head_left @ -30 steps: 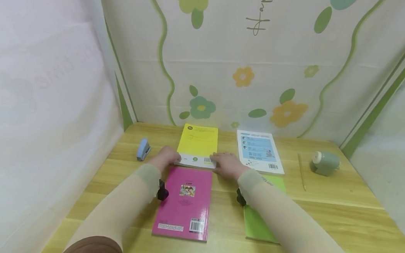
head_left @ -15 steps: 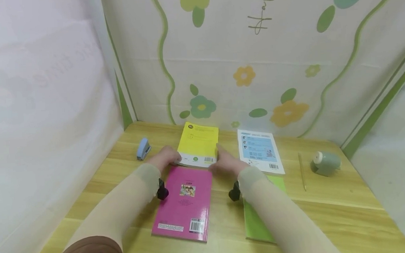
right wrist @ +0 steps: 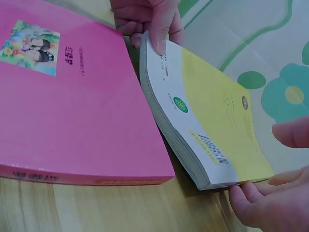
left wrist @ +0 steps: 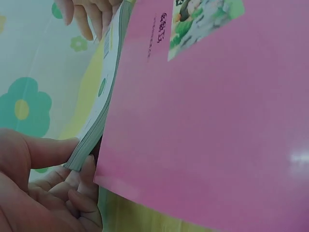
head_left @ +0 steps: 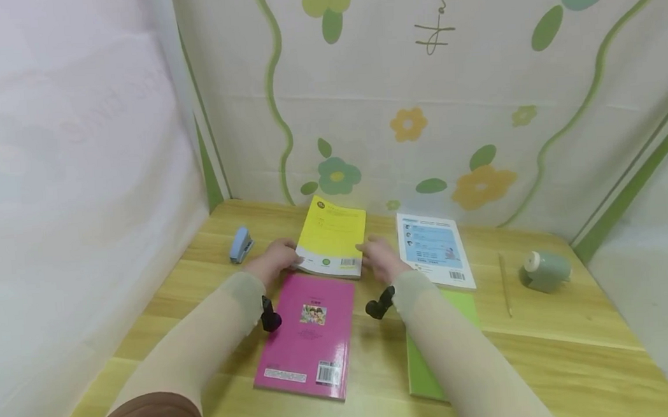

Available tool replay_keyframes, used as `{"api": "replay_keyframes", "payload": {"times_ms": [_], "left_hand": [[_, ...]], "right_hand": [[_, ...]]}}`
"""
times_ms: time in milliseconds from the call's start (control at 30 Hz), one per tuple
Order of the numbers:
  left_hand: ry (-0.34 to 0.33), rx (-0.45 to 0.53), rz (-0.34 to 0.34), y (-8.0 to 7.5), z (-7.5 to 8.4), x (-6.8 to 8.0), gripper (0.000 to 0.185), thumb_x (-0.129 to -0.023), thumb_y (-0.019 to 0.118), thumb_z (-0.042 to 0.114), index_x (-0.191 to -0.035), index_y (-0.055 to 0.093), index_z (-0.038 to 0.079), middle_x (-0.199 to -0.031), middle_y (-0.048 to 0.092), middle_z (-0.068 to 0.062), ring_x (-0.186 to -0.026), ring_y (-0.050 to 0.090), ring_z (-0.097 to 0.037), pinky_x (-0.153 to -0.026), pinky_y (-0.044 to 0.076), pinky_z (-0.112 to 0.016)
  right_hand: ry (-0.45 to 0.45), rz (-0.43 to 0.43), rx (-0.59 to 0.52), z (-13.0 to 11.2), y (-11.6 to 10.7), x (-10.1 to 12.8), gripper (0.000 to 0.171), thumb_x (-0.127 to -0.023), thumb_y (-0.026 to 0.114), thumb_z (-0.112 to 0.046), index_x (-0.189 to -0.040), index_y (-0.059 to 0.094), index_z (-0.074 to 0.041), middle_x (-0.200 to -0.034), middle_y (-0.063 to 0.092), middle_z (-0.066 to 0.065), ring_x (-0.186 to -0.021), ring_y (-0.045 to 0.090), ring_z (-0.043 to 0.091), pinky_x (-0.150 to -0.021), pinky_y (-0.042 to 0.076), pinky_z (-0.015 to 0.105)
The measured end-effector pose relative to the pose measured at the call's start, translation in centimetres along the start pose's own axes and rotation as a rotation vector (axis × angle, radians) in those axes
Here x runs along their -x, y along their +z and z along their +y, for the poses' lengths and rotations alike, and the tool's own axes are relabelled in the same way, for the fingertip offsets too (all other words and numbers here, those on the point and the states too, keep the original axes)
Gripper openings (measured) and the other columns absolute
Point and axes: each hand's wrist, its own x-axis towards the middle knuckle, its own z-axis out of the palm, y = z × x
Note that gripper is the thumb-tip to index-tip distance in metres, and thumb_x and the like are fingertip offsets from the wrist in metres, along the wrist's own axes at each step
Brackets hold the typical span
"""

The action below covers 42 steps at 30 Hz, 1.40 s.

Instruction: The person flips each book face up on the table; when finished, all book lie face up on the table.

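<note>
Here I see yellow book (head_left: 333,238), long axis pointing away from me, near end lifted: left hand (head_left: 276,260) pinches left corner, right hand (head_left: 380,261) fingers curl under right corner, equally near.

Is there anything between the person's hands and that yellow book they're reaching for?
Nothing visible. The left hand already pinches the yellow book at its near left corner, and the right hand is at its near right corner. The pink book lies alongside, nearer the person.

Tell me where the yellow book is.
In the head view the yellow book lies mid-table near the back wall, just behind the pink book, held between the left hand and right hand.
</note>
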Motion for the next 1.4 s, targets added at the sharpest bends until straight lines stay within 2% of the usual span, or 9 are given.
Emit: {"api": "replay_keyframes", "payload": {"times_ms": [100,233,400,667,800,933,1000,1167,1400], "left_hand": [[0.008,0.051,0.001,0.2,-0.1,-0.2,0.039,-0.090,0.062,0.001,-0.128,0.053,0.002,-0.114,0.060,-0.017,-0.098,0.057,-0.029,-0.087,0.048,-0.039],[0.027,0.049,0.006,0.3,-0.2,-0.4,0.037,-0.092,0.061,0.002,-0.128,0.053,0.005,-0.112,0.059,-0.016,-0.094,0.057,-0.029,-0.083,0.049,-0.038],[0.048,0.076,0.004,0.1,-0.1,-0.4,0.034,-0.092,0.060,0.004,-0.126,0.053,0.008,-0.112,0.059,-0.014,-0.094,0.055,-0.028,-0.089,0.045,-0.040],[0.136,0.150,-0.065,-0.2,1.2,1.2,0.045,-0.090,0.066,0.004,-0.133,0.051,0.005,-0.101,0.060,-0.014,-0.076,0.058,-0.022,-0.090,0.050,-0.047],[0.170,0.142,-0.104,-0.1,1.9,1.8,0.052,-0.088,0.069,0.004,-0.136,0.049,0.004,-0.099,0.061,-0.014,-0.076,0.060,-0.022,-0.092,0.049,-0.050],[0.184,0.144,-0.138,0.1,2.5,2.3,0.050,-0.087,0.070,0.004,-0.133,0.052,0.006,-0.098,0.062,-0.014,-0.078,0.061,-0.023,-0.095,0.047,-0.052],[0.194,0.134,-0.154,0.2,2.7,2.5,0.047,-0.086,0.071,0.005,-0.130,0.053,0.007,-0.095,0.062,-0.013,-0.077,0.061,-0.023,-0.096,0.046,-0.053],[0.212,0.105,-0.197,0.1,3.0,3.0,0.042,-0.087,0.071,0.006,-0.126,0.056,0.007,-0.089,0.062,-0.010,-0.075,0.059,-0.021,-0.096,0.045,-0.055],[0.232,0.088,-0.208,0.0,3.1,3.3,0.043,-0.087,0.071,0.009,-0.128,0.056,0.007,-0.094,0.062,-0.011,-0.084,0.062,-0.027,-0.096,0.045,-0.054]], "right_hand": [[-0.008,0.005,-0.052,0.1,-0.1,-0.1,0.070,-0.100,0.052,-0.007,-0.154,0.009,0.005,-0.159,0.015,0.025,-0.133,0.042,0.038,-0.114,0.030,0.045],[-0.025,0.000,-0.089,0.2,-0.5,0.0,0.068,-0.099,0.050,-0.003,-0.153,0.010,0.008,-0.159,0.013,0.026,-0.134,0.041,0.038,-0.114,0.030,0.045],[-0.011,-0.004,-0.062,-0.1,-1.4,0.2,0.063,-0.100,0.050,-0.009,-0.153,0.018,0.006,-0.154,0.028,0.025,-0.135,0.038,0.040,-0.115,0.028,0.049],[-0.126,0.007,0.038,-1.9,-3.7,0.6,0.060,-0.103,0.051,-0.017,-0.150,0.025,0.008,-0.153,0.033,0.024,-0.137,0.037,0.038,-0.113,0.032,0.047],[-0.133,0.015,-0.020,-2.9,-4.9,0.7,0.060,-0.104,0.049,-0.020,-0.151,0.023,0.007,-0.152,0.033,0.023,-0.135,0.038,0.035,-0.111,0.035,0.044],[-0.137,0.058,-0.028,-3.7,-6.1,1.0,0.061,-0.105,0.049,-0.026,-0.152,0.024,0.004,-0.144,0.040,0.021,-0.121,0.047,0.031,-0.104,0.043,0.040],[-0.152,0.074,-0.005,-4.0,-6.7,1.0,0.058,-0.105,0.049,-0.028,-0.150,0.029,0.002,-0.133,0.047,0.019,-0.109,0.053,0.027,-0.098,0.047,0.038],[-0.186,0.088,0.052,-4.3,-7.8,1.2,0.049,-0.104,0.052,-0.029,-0.144,0.038,-0.004,-0.111,0.056,0.010,-0.083,0.058,0.016,-0.087,0.051,0.037],[-0.181,0.104,0.107,-4.6,-8.1,1.4,0.046,-0.103,0.053,-0.032,-0.142,0.040,-0.011,-0.109,0.059,0.012,-0.071,0.060,0.017,-0.069,0.053,0.029]]}}
